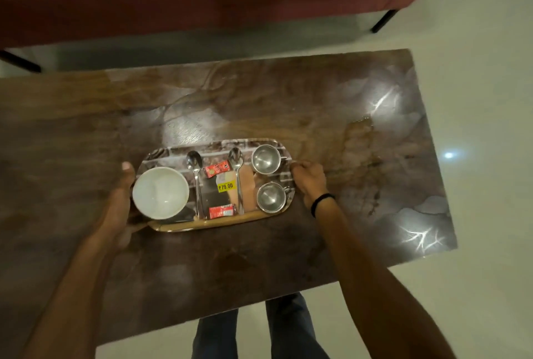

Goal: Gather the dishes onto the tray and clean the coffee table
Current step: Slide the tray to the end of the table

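Head view: each hand [118, 197] [310, 181] grips tray [219, 221] on marbled brown coffee table [259, 105].

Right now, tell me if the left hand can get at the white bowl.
Probably yes: the left hand grips the tray end right beside the white bowl, with nothing between them, though it must release the tray first.

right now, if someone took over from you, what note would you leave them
Left hand grips the left end of the tray; right hand grips its right end.
On the tray: white bowl, two spoons, two steel cups, steel plate, red sachets.
Done: dishes gathered.
Left: carry the tray off, wipe the coffee table.
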{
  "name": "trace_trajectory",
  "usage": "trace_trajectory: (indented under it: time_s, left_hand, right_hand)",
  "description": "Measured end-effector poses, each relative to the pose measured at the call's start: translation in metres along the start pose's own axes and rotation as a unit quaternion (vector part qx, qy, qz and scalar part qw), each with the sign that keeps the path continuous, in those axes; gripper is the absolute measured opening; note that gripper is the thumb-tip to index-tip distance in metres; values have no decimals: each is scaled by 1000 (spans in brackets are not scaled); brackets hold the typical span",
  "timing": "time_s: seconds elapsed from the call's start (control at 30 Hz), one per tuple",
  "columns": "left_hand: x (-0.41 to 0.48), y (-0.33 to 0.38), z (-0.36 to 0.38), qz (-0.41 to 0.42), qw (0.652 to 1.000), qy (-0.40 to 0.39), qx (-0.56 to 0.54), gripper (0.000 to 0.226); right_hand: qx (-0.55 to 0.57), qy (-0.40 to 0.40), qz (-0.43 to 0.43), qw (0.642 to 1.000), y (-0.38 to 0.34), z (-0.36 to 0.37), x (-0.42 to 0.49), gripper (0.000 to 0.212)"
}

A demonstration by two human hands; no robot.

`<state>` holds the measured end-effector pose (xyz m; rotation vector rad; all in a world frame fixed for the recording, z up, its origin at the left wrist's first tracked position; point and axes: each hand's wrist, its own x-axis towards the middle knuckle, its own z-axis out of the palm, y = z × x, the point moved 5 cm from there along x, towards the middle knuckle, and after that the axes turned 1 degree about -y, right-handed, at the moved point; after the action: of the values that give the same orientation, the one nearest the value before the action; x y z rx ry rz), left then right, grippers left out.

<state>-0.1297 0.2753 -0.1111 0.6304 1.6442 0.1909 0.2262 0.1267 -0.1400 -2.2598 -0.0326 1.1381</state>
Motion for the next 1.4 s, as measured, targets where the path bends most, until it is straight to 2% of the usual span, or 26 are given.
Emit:
trace_trajectory:
  time_s: [0.3,0.43,0.6,0.73,0.87,1.03,1.2,1.33,1.4]
  left_hand:
    - [-45,12,92,18,999,-33,39,71]
    - [-58,11,160,22,997,-47,63,71]
    - [-72,8,259,26,994,-69,77,57]
    - [-78,15,332,38,991,-80,103,60]
    - [-71,42,397,68,980,-75,170,66]
    - [-68,91,479,112,951,-107,269,71]
    - [-73,130,560,166,889,-167,392,78]
    - [-72,148,614,163,840,-201,476,106]
    - [-73,152,637,170,830,-213,486,97]
  right_hand:
    - [53,38,36,997,40,-105,5,29]
    - [77,66,41,994,57,-172,26,23]
    - [98,77,44,991,78,-251,69,24]
    - [114,83,29,990,95,-307,106,35]
    - [138,106,45,984,111,-349,119,27]
    - [221,102,91,966,140,-361,116,27]
    - [345,92,133,925,166,-345,99,21]
    - [402,93,173,894,181,-324,91,21]
    - [416,98,189,884,183,-313,88,22]
